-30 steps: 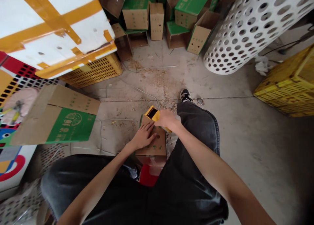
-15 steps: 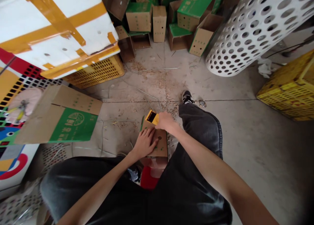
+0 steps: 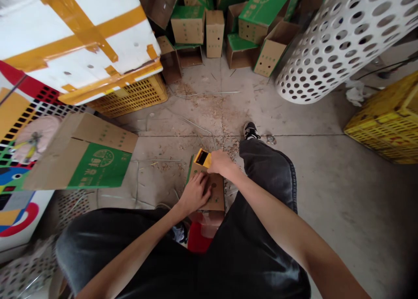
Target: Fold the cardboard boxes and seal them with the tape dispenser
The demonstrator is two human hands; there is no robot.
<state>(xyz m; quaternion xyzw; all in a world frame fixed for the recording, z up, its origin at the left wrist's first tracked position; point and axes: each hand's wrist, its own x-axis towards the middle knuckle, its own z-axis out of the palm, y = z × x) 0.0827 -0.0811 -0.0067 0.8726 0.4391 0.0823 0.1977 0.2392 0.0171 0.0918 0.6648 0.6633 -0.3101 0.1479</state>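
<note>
Fingers point(image 3: 203, 189) of the left hand point(image 3: 194, 195) lie on the cardboard box point(image 3: 216, 194).

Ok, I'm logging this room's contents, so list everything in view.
cardboard box: one, brown, under both hands
yellow device: one, yellow, at the box's far end
cardboard boxes: many, brown and green, far floor
large carton: one, brown and green, left
perforated cylinder: one, white, upper right
plastic crates: two, yellow, left and right
taped panel: one, white and orange, upper left
left hand: one, on the box
right hand: one, on the yellow device
</note>
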